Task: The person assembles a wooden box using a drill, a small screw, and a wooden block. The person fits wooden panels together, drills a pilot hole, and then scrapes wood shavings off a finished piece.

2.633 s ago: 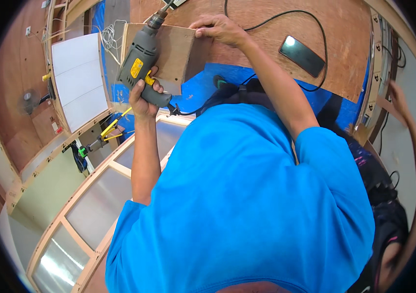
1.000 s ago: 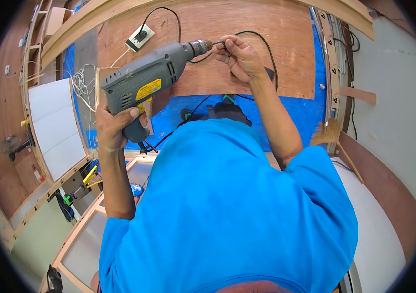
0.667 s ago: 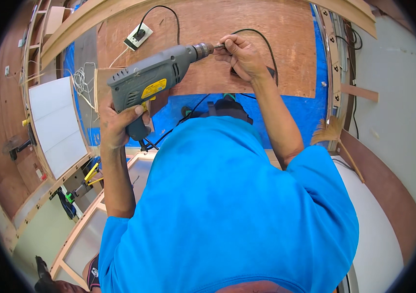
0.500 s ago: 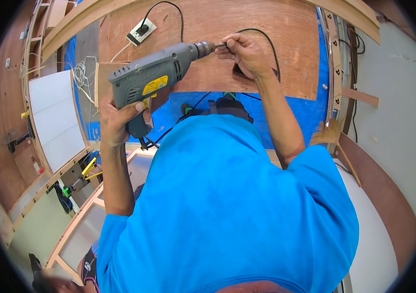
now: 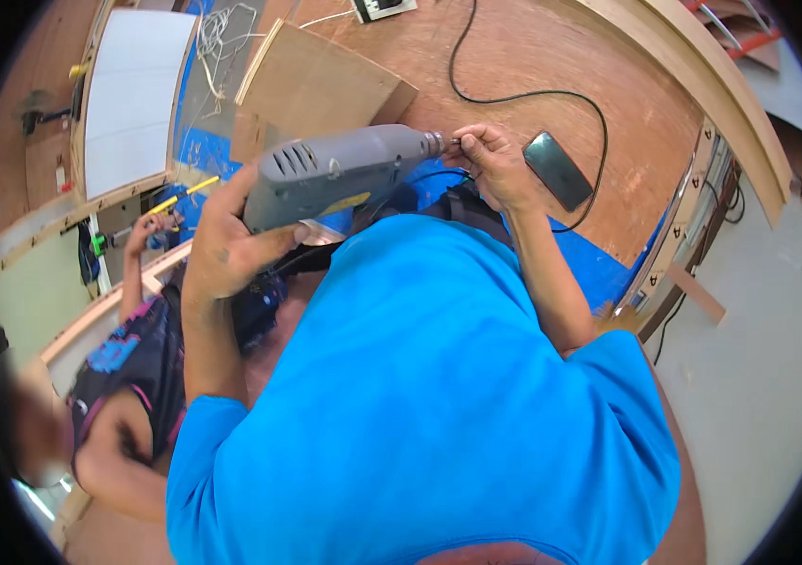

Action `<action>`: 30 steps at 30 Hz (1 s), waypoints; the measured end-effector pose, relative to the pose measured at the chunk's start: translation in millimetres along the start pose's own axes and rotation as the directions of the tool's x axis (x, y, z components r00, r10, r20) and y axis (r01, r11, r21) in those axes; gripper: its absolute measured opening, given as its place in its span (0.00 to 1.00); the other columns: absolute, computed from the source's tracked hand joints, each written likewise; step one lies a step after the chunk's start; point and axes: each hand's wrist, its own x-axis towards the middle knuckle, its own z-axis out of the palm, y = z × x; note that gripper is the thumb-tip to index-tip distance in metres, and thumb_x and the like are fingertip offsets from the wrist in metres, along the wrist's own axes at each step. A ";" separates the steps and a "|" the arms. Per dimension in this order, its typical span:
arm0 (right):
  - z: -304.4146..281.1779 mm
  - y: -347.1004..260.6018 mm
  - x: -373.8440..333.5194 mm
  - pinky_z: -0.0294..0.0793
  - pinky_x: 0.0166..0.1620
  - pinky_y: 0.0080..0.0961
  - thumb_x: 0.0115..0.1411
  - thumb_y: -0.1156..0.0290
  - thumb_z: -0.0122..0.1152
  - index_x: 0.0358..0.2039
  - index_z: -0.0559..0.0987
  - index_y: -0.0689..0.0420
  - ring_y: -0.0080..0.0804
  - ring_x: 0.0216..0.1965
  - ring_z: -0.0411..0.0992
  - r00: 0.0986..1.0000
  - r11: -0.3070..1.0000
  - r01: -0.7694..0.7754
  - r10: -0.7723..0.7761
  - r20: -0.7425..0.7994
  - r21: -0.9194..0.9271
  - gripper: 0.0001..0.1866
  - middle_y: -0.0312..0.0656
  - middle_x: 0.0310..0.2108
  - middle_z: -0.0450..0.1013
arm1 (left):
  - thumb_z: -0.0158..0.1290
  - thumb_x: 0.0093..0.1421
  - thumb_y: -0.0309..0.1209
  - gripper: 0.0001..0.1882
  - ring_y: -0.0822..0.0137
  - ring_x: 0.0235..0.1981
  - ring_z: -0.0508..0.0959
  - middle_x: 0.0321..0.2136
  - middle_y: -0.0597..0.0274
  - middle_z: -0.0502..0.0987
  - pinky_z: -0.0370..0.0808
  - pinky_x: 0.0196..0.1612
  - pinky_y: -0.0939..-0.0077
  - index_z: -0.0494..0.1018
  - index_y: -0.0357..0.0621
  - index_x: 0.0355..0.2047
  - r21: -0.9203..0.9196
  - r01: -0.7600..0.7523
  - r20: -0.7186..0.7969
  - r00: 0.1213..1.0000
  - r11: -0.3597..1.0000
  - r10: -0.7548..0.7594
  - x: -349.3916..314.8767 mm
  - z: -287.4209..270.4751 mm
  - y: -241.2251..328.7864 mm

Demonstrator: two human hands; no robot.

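Note:
A grey power drill (image 5: pixel 335 179) with a yellow label hangs in front of my chest, its chuck pointing right. My left hand (image 5: pixel 222 235) is wrapped round its grip end at the left. My right hand (image 5: pixel 495 165) closes its thumb and fingers on a small dark drill bit (image 5: pixel 457 141) at the chuck's tip; the fingers hide most of the bit. Just right of that hand a black smartphone (image 5: pixel 559 171) lies on the reddish plywood sheet (image 5: pixel 514 56).
A co-worker (image 5: pixel 137 405) in a dark sleeveless top is close on my left, one hand near a yellow-handled tool (image 5: pixel 184 193). A plywood piece (image 5: pixel 321 80) lies beyond the drill. A black cord (image 5: pixel 514 97) loops across the sheet near a socket box (image 5: pixel 384 8).
My view has turned, so the plywood piece and phone show more fully. The drill has tilted, its top more toward me. The co-worker has come further into view at left.

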 end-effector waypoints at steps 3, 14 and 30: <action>0.7 3.1 10.8 0.82 0.46 0.31 0.69 0.68 0.62 0.46 0.81 0.63 0.34 0.41 0.81 1.000 0.988 0.015 -0.013 0.010 -0.155 0.11 0.45 0.39 0.81 | 0.68 0.49 0.25 0.34 0.68 0.46 0.79 0.47 0.58 0.81 0.75 0.51 0.72 0.72 0.33 0.58 -0.139 0.229 -0.038 0.971 0.963 -0.236 -5.3 1.7 1.5; 63.1 -64.3 50.9 0.78 0.52 0.33 0.64 0.78 0.59 0.54 0.80 0.61 0.36 0.46 0.81 0.881 0.535 0.464 -0.199 0.429 -0.706 0.18 0.46 0.45 0.82 | 0.67 0.52 0.33 0.33 0.73 0.21 0.76 0.32 0.60 0.80 0.74 0.26 0.81 0.72 0.33 0.57 -0.103 0.073 -0.204 0.975 0.992 -0.093 -30.4 -22.2 51.7; 91.7 -41.9 105.5 0.77 0.47 0.23 0.63 0.81 0.63 0.66 0.72 0.60 0.23 0.38 0.78 0.872 0.450 0.486 -0.192 0.450 -0.749 0.30 0.38 0.36 0.80 | 0.63 0.58 0.27 0.24 0.72 0.23 0.78 0.30 0.59 0.79 0.76 0.28 0.78 0.71 0.30 0.54 0.463 0.078 0.007 0.996 0.883 -0.092 11.6 -26.6 179.6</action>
